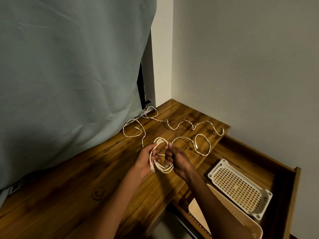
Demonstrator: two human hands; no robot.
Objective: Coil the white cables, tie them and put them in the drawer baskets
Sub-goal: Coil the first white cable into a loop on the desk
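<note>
A white cable [161,167] is wound into a coil of several loops just above the wooden desk [69,187]. My left hand [146,161] grips the coil's left side, with a plug hanging below the palm. My right hand [176,161] pinches the same cable where it leaves the coil's right side. From there its loose tail [203,145] curls in a loop across the desk. A second white cable [172,125], kinked and uncoiled, lies stretched along the back of the desk. At the right, the open drawer [279,171] holds a white mesh basket [240,187] and a beige basket [241,219].
A grey-green cloth [69,75] hangs over the back left and rests on the desk. White walls [241,66] meet in a corner behind the desk. My right forearm crosses above the beige basket. The drawer's front panel stands at the far right.
</note>
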